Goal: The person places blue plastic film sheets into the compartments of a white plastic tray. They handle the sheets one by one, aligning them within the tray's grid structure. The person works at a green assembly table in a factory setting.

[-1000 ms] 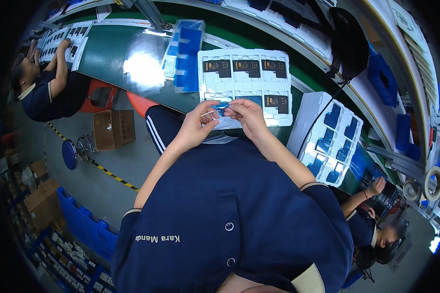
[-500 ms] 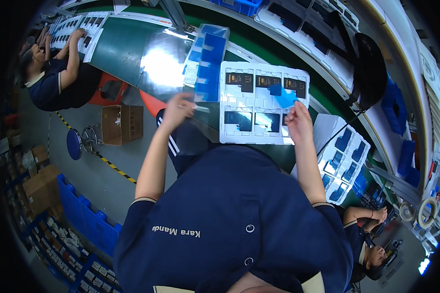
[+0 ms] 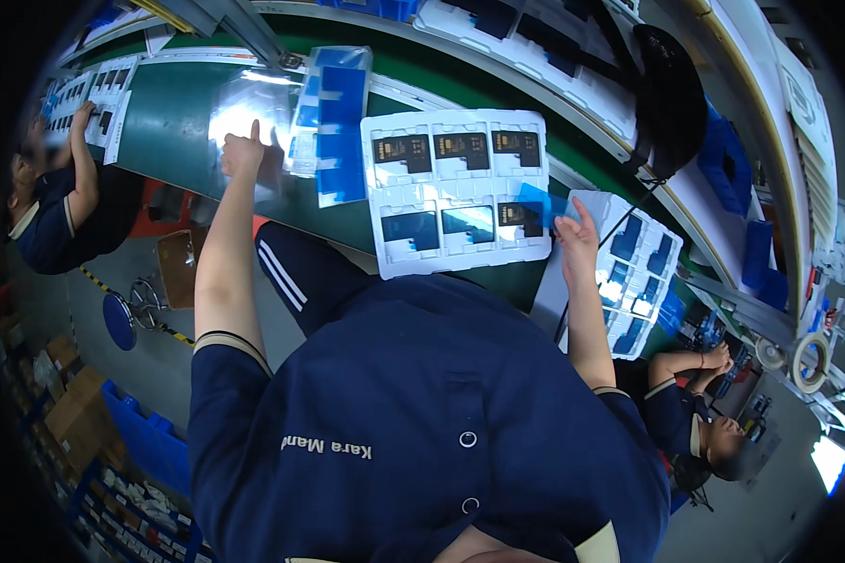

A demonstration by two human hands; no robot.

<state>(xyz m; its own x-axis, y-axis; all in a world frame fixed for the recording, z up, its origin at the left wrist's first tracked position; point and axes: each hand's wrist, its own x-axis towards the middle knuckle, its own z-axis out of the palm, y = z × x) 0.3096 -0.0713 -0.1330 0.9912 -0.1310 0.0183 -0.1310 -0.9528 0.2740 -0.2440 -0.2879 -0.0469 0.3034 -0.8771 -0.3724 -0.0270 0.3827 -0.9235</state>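
My left hand [image 3: 242,153] is over a clear plastic sheet [image 3: 230,103] on the left of the bench, index finger stretched out and the others partly bent. No object shows in it; whether it touches the sheet I cannot tell. At the right edge of a white plastic tray [image 3: 376,211], my right hand [image 3: 577,232] pinches a thin blue film [image 3: 543,203]. The film hangs over the tray's lower right compartment, partly covering a black flat battery [image 3: 516,218]. More black batteries [image 3: 462,150] lie in the far row; the near row's left and middle pieces [image 3: 409,231] look glossy and bluish.
Blue film strips [image 3: 341,122] in a clear sleeve lie left of the tray. A stack of filled white trays [image 3: 634,272] stands at the right. A black lamp-like shape [image 3: 671,103] overhangs the far right. Co-workers sit at far left [image 3: 52,206] and lower right [image 3: 690,403].
My left hand has swung left, away from the tray; the small pale strip it held no longer shows. My right hand has drawn the blue film from the far row toward the near right corner.
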